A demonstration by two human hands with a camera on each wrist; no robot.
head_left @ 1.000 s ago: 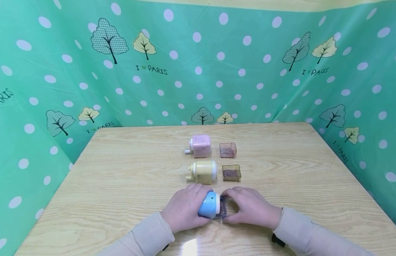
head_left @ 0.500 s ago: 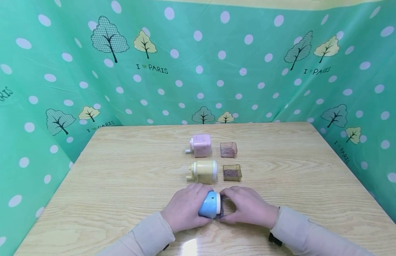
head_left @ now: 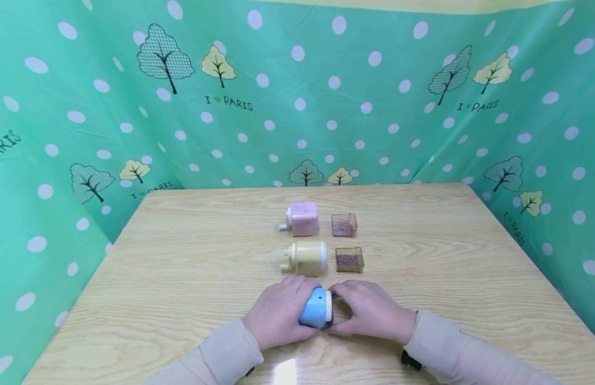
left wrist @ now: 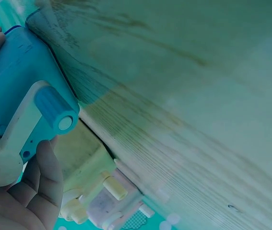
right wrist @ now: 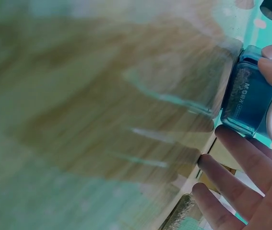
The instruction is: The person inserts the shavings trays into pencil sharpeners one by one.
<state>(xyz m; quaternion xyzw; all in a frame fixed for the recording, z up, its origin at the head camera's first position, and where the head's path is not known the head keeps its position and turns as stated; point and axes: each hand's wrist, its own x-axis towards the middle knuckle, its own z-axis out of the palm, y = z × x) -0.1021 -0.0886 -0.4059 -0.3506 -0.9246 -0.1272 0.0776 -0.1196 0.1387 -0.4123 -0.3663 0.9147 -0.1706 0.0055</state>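
Observation:
A blue crank pencil sharpener [head_left: 315,308] stands near the front of the table. My left hand [head_left: 280,310] grips its body from the crank side, fingers over the far side and thumb at the near side. Its white crank with a blue knob [left wrist: 54,109] shows in the left wrist view. From the other end, my right hand [head_left: 374,313] pinches the see-through blue shavings drawer [right wrist: 243,98] between thumb and fingers. Dark shavings show through its wall. In the head view the drawer is mostly hidden under the sharpener's white-rimmed end and my fingers.
Behind stands a yellow pencil sharpener [head_left: 308,259], with its amber drawer [head_left: 349,260] of shavings at its right. Farther back are a pink sharpener [head_left: 304,218] and its pink drawer [head_left: 344,225]. A green dotted cloth [head_left: 297,107] surrounds the wooden table [head_left: 191,246].
My right hand has moved left, sliding the blue drawer in under the sharpener, so less of it shows. My left hand stays in place on the sharpener.

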